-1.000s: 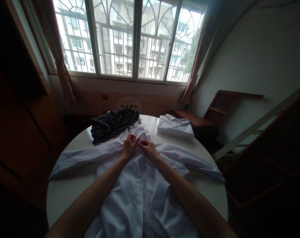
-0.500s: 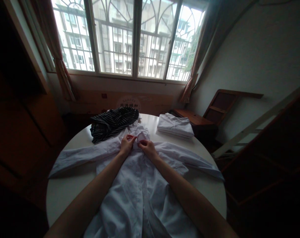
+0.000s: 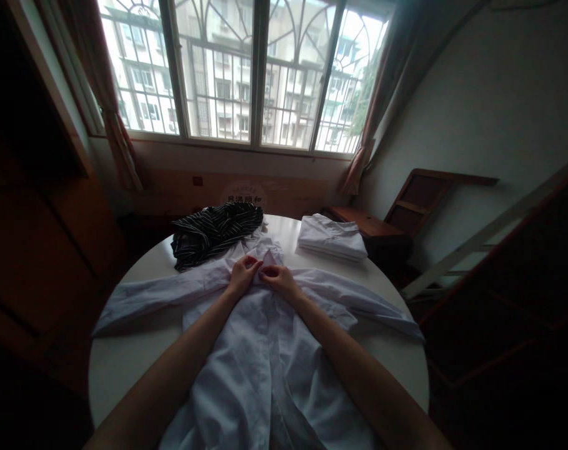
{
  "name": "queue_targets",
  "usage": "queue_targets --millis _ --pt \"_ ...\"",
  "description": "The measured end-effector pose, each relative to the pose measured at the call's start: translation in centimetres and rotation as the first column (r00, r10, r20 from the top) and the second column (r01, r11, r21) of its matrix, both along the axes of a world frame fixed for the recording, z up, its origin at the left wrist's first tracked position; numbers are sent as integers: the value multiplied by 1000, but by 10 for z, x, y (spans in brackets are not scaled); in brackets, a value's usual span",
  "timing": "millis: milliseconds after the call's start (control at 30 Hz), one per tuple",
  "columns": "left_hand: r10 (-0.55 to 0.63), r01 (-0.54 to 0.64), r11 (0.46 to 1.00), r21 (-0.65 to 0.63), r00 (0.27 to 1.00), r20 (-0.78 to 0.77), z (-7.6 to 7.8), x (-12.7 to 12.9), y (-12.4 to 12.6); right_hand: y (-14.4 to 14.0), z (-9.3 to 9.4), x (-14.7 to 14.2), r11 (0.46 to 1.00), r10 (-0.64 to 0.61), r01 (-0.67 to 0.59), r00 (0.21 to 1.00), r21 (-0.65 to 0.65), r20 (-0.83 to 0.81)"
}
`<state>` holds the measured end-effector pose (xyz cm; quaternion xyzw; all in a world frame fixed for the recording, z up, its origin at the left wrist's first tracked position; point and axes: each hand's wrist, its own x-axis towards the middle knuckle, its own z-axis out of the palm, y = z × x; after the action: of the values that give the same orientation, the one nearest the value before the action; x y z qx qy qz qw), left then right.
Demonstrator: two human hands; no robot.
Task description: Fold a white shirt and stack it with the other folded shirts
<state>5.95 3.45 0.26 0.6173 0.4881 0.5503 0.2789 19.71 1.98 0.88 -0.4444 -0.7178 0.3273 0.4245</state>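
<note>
A white long-sleeved shirt (image 3: 237,356) lies front up on a round white table, its sleeves spread to both sides and its hem toward me. My left hand (image 3: 244,275) pinches the shirt near the collar. Close beside it, my right hand (image 3: 279,279) also grips the cloth by the collar opening, fingertips almost meeting those of the left. The collar (image 3: 269,256) rises a little between the hands. Whatever small part lies between the fingertips is too small to make out. Below the hands the front edges run down, slightly apart.
A black striped garment (image 3: 213,231) lies in a heap at the table's far left, over some white cloth. Folded white shirts (image 3: 331,237) are stacked at the far right. The table's edge (image 3: 99,400) curves round. Beyond stand a wooden cabinet (image 3: 363,222) and a window.
My hands have drawn slightly closer together at the collar, the left shifting a little to the right. The shirt's body and the other garments have stayed in place.
</note>
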Motion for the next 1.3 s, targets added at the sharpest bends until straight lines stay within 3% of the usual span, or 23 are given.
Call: queue_targets --millis 200,400,700,1300 --pt "-34 34 999 21 999 -26 -1 1 0 -1 -1 -1 998 -29 26 998 52 55" --pt "-16 17 1000 10 1000 -18 -2 1 1 -5 -4 -5 961 -125 79 979 265 161" --pt "-6 7 1000 10 1000 -17 -2 2 1 -8 -4 -6 907 -172 86 969 413 178" --pt "8 -6 1000 23 998 -63 8 8 -9 -13 0 -7 902 -192 101 964 420 182"
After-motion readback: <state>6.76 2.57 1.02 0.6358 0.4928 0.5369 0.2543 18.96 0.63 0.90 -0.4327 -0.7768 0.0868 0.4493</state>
